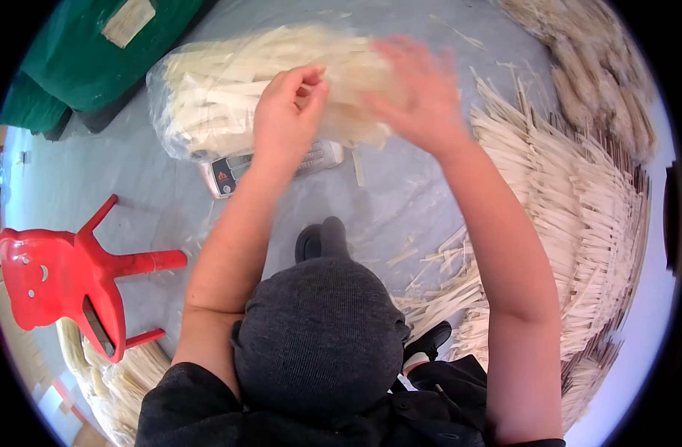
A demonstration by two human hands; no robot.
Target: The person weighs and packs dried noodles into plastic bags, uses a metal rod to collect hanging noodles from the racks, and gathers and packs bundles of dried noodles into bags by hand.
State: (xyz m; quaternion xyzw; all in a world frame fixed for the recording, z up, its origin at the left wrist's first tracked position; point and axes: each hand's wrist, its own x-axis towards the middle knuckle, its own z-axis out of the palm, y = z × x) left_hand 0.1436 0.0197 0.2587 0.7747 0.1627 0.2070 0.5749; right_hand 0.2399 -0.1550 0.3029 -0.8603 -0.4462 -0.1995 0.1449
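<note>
A clear plastic bag (179, 97) full of pale, flat dried strips (233, 88) lies on a scale with a keypad (233, 173). Over the bag's middle is my left hand (287, 112), thumb and fingers curled together in a pinch; whatever sits between the fingertips is too small to make out. My right hand (423, 97) is above the bag's right end, fingers spread and smeared by motion. Nothing shows in its grasp. The bag's right end is blurred behind the hands.
A wide heap of pale strips (557, 216) covers the right side, with browner bundles (598, 82) behind it. At left stands a red plastic chair (58, 276), near more strips (121, 387). Green sacks (95, 56) fill the upper left. Loose bits dot the grey floor (400, 201).
</note>
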